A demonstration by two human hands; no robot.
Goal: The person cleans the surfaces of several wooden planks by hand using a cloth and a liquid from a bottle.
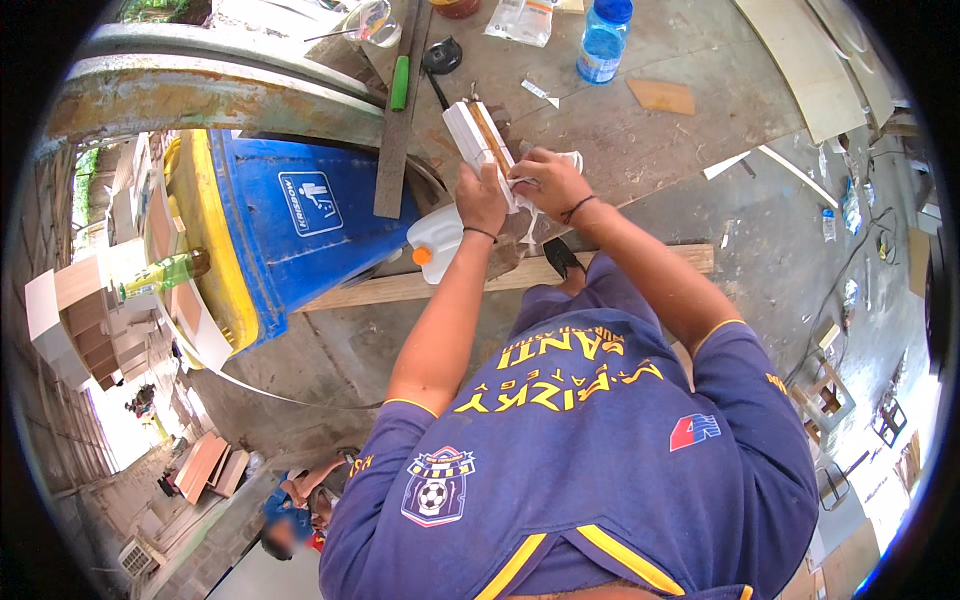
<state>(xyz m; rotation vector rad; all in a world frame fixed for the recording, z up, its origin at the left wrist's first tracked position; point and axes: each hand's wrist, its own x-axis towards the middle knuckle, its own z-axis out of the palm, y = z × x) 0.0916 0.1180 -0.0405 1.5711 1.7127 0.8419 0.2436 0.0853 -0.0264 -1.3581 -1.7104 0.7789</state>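
My left hand (481, 200) is closed round the lower end of a white block with a brown wooden strip (468, 132) along its right side. The block lies tilted over the work table, its far end pointing away from me. Pressed against its near right side, my right hand (553, 186) has its fingers bunched on a crumpled white cloth (530, 213). One end of the cloth hangs below the fingers. Just left of my left wrist is a whitish plastic jug (447, 232) with an orange cap.
A blue bin with a yellow rim (300, 250) lies at the left. On the table are a transparent blue bottle (601, 55), a wood scrap (661, 97), a green handle (400, 84) and a round black thing (442, 56). A person in blue (290, 505) sits at lower left.
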